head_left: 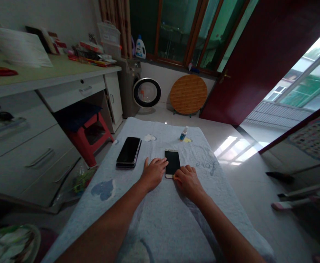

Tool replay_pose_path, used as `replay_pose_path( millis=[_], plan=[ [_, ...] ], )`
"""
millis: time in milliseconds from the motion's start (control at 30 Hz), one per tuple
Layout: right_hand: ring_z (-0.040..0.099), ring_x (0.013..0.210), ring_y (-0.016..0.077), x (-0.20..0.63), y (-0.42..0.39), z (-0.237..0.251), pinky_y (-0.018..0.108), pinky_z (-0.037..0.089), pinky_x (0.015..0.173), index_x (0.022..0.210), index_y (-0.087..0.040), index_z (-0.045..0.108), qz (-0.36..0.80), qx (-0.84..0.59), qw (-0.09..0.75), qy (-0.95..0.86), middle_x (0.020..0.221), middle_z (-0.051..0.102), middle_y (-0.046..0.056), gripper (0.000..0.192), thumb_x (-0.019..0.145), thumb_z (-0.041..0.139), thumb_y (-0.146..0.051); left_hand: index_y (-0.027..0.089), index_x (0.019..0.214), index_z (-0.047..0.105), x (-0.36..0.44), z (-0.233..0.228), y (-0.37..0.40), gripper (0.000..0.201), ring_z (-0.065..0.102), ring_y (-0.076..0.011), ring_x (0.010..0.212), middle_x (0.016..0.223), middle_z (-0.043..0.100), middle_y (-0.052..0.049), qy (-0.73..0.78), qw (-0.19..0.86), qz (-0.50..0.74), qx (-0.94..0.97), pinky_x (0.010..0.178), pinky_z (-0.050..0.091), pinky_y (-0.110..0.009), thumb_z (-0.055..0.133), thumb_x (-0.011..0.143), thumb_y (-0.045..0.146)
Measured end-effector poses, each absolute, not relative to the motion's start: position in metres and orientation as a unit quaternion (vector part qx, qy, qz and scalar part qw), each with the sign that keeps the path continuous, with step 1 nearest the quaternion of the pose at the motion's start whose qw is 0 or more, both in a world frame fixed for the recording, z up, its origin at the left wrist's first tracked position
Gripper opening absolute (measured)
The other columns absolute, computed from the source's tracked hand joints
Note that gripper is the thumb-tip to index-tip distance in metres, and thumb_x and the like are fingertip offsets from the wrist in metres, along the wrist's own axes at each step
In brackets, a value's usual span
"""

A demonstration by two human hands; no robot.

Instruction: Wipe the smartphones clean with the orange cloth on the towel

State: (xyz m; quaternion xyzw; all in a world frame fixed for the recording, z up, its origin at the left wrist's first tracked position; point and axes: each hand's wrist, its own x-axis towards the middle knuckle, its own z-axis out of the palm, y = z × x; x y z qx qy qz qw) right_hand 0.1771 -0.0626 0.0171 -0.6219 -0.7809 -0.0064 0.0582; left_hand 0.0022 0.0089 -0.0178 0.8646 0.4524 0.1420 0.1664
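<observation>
A smartphone [172,162] with a dark screen and a pale frame lies face up on the cloth-covered table [160,226]. My left hand [154,173] rests at its left side, fingertips on the edge of the screen and thumb held apart. At the lower right corner of the phone is my right hand [188,182], its fingers curled closed. A small orange-tinted bit shows under those fingers, too small to name. Left of my hands lies a stack of dark phones [128,151]. Beyond the smartphone stands a small spray bottle [183,134] with a blue label.
To the left runs a white desk [72,78] with drawers, a red stool [94,140] tucked beneath it. Past the table are a washing machine with its round door [147,92] swung out and a round wooden tabletop [188,94]. A dark red door [247,62] stands right.
</observation>
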Motion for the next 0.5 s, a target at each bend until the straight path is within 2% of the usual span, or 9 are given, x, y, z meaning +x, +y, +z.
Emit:
replay_pose_path(
  millis=[300, 500],
  plan=[
    [0.047, 0.092, 0.0207, 0.146, -0.049, 0.014, 0.032, 0.029, 0.078, 0.092, -0.02, 0.064, -0.008, -0.607, 0.059, -0.793, 0.095, 0.061, 0.007, 0.017, 0.093, 0.048, -0.025, 0.033, 0.132, 0.051, 0.002, -0.017, 0.009, 0.042, 0.04, -0.0254, 0.132, 0.147, 0.046, 0.0, 0.445, 0.164, 0.146, 0.868, 0.112, 0.012, -0.062, 0.038, 0.093, 0.023],
    [0.048, 0.092, 0.0209, 0.14, -0.046, 0.012, 0.032, 0.03, 0.077, 0.094, -0.021, 0.063, -0.003, -0.611, 0.069, -0.789, 0.097, 0.061, 0.005, 0.013, 0.091, 0.052, -0.028, 0.029, 0.135, 0.048, -0.002, -0.011, 0.008, 0.046, 0.037, -0.0236, 0.135, 0.148, 0.044, -0.001, 0.431, 0.175, 0.133, 0.875, 0.113, 0.011, -0.061, 0.034, 0.092, 0.019]
  ],
)
